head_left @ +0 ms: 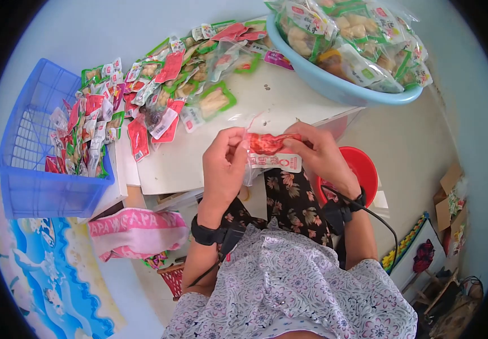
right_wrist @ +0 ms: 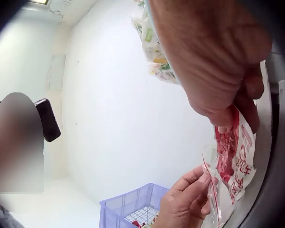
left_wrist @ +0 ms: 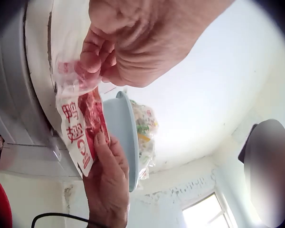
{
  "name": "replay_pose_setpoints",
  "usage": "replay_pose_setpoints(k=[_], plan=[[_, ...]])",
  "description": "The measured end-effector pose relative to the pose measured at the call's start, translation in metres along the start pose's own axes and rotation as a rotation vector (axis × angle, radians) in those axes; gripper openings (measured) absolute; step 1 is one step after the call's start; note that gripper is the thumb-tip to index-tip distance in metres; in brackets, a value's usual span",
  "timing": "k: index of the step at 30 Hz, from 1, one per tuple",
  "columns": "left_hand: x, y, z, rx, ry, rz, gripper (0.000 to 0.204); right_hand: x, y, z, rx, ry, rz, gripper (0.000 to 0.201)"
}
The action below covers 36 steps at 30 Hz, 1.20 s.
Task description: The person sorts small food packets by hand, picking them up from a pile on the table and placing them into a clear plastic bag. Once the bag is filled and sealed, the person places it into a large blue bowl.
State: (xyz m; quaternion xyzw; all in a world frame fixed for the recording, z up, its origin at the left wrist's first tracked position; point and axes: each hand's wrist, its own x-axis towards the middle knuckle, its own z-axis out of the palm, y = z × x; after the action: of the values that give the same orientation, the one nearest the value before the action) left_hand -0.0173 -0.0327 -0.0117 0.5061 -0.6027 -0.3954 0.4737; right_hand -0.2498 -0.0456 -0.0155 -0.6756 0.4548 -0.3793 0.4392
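L hand [head_left: 224, 161] + R hand [head_left: 318, 152] pinch red snack packet [head_left: 270, 148] btwn them, above table edge [head_left: 198, 175].

My left hand [head_left: 224, 164] covers the left end of the red snack packet [head_left: 271, 151], and my right hand [head_left: 320, 155] covers its right end, so I cannot see either sealed edge from the head view. The print on the packet is too small to read there. In the left wrist view my palm fills the top and the packet's upper part is blurred behind a clear film. The light blue basin [head_left: 334, 85] is cut off by the top edge of the head view. The red stool [head_left: 362, 169] sits partly behind my right forearm. Packets in the blue basket [head_left: 40, 186] overlap, so I cannot count them.
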Motion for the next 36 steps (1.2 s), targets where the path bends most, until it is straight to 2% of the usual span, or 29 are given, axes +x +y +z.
replay_pose_setpoints(k=[3, 6, 9, 12, 15, 18, 21, 24, 27, 30, 33, 35, 36], plan=[[0.0, 0.003, 0.015, -0.071, -0.011, 0.053, 0.023, 0.014, 0.005, 0.013, 0.224, -0.002, -0.052, 0.015], [-0.001, 0.002, 0.024, -0.145, -0.027, 0.063, 0.024, 0.033, 0.006, 0.022, 0.336, -0.033, -0.022, 0.013], [-0.003, -0.005, 0.025, -0.184, -0.069, 0.052, 0.026, 0.042, -0.004, 0.023, 0.362, -0.132, 0.174, 0.012], [-0.005, -0.014, 0.019, -0.115, -0.06, 0.063, 0.027, 0.049, 0.003, 0.032, 0.266, -0.248, 0.082, 0.019], [-0.006, -0.012, 0.01, -0.097, -0.041, 0.021, 0.026, 0.053, 0.009, 0.044, 0.246, -0.154, 0.025, 0.014], [-0.004, -0.02, 0.007, -0.056, -0.026, 0.089, 0.027, 0.059, 0.003, 0.053, -0.061, 0.033, -0.016, 0.018], [-0.003, -0.017, 0.006, -0.039, -0.028, 0.085, 0.026, 0.063, 0.0, 0.063, -0.07, 0.037, -0.092, 0.024], [-0.001, -0.024, 0.002, -0.099, -0.025, 0.043, 0.025, 0.064, 0.008, 0.064, -0.012, -0.118, -0.13, 0.024], [-0.001, -0.021, -0.005, -0.086, 0.007, 0.047, 0.024, 0.068, 0.023, 0.064, -0.2, -0.199, -0.22, 0.028], [-0.003, -0.005, -0.017, -0.069, 0.061, 0.077, 0.023, 0.07, 0.022, 0.064, -0.18, -0.223, -0.19, 0.029], [-0.001, -0.01, -0.046, 0.194, 0.352, 0.282, 0.021, 0.07, 0.022, 0.069, 0.183, -0.148, -0.12, 0.031], [0.003, -0.018, -0.072, 0.364, 0.528, 0.291, 0.024, 0.067, 0.018, 0.069, 0.228, -0.157, -0.058, 0.03], [0.002, -0.024, -0.086, 0.541, 0.545, 0.282, 0.028, 0.065, 0.017, 0.069, 0.251, -0.158, -0.025, 0.029]])
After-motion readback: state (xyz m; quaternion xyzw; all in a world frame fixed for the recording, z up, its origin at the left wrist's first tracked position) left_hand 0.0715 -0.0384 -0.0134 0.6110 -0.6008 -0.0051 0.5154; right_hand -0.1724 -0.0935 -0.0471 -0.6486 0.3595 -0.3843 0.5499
